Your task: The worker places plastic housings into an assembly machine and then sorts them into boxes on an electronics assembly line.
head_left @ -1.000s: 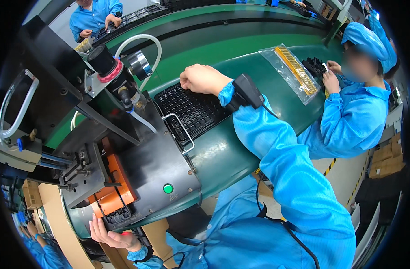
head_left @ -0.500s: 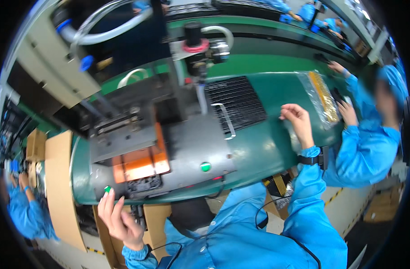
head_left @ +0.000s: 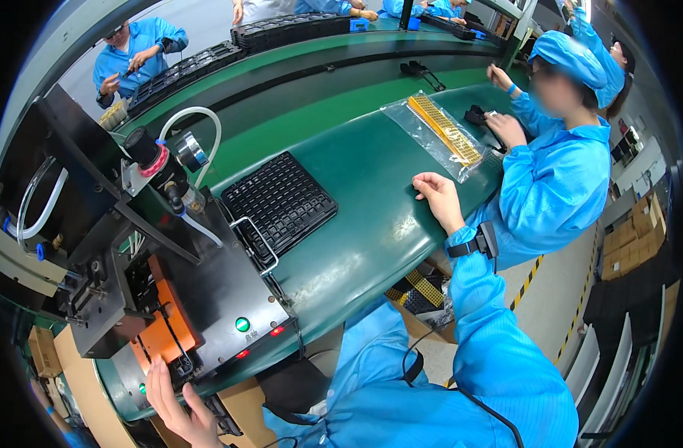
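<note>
Head view showed left hand (head_left: 183,413) released beside an orange block (head_left: 167,337), right hand (head_left: 442,201) loose above tabletop (head_left: 356,246) near its front edge.

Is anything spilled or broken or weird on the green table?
Nothing stands out; I see no spill or breakage. The black tray sits beside the machine, and the yellow strips lie in a clear bag.

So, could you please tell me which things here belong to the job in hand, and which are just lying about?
Probably the job's:
pneumatic benchtop press, left hand by its orange fixture
black grid tray beside the press

Probably just lying about:
bagged yellow strips, untouched
stacked cardboard boxes, far right
</note>
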`<action>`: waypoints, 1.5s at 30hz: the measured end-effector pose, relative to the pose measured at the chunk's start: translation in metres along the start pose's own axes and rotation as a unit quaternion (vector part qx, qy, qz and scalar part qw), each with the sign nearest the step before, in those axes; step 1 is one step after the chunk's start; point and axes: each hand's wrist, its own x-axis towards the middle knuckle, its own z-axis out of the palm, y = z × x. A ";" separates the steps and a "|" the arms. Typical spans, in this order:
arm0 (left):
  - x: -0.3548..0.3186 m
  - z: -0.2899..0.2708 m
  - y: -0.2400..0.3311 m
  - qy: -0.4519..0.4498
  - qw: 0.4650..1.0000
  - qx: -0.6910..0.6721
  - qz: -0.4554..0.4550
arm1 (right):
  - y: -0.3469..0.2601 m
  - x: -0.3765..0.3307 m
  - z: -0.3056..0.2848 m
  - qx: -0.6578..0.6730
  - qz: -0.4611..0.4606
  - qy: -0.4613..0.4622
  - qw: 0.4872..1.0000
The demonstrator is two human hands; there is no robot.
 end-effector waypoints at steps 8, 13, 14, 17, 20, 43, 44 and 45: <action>0.041 -0.014 -0.011 -0.086 0.986 0.047 0.133 | 0.008 -0.002 -0.005 -0.070 -0.052 0.017 0.996; 0.045 -0.008 -0.014 -0.033 0.975 0.081 0.206 | 0.014 0.005 -0.005 -0.070 -0.070 0.004 0.995; 0.042 -0.009 -0.019 -0.029 0.977 0.088 0.193 | 0.015 0.006 -0.002 -0.071 -0.067 0.005 0.995; 0.047 -0.005 -0.026 0.039 0.983 0.019 0.181 | 0.016 0.006 -0.002 -0.060 -0.071 0.001 0.996; 0.054 -0.011 -0.015 0.028 0.984 -0.017 0.176 | 0.014 0.004 -0.003 -0.059 -0.076 0.001 0.995; -0.342 -0.073 -0.192 -0.036 0.834 -0.031 -0.550 | 0.049 0.026 -0.022 -0.158 -0.090 -0.024 0.983; -0.386 -0.054 -0.228 -0.030 0.765 -0.165 -0.622 | 0.052 0.027 -0.019 -0.168 -0.099 -0.019 0.981; -0.416 -0.030 -0.256 -0.034 0.675 -0.296 -0.675 | 0.049 0.025 -0.018 -0.174 -0.097 -0.016 0.980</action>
